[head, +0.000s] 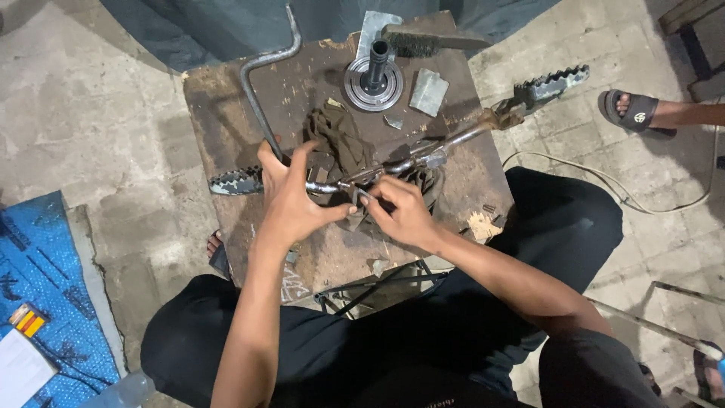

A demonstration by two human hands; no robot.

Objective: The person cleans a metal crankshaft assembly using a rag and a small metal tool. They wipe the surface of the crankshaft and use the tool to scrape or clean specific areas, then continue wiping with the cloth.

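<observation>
Both hands (291, 200) (400, 211) hide the footpeg bar's (453, 140) middle; grip unclear

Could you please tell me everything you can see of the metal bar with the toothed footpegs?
The footpeg bar is a bent, shiny steel tube, rusty near its far end, with a jagged toothed peg on each end. It lies slantwise across the worn wooden board, over a brown rag. The left hand grips its middle; the right hand touches a small bracket beneath it.
</observation>
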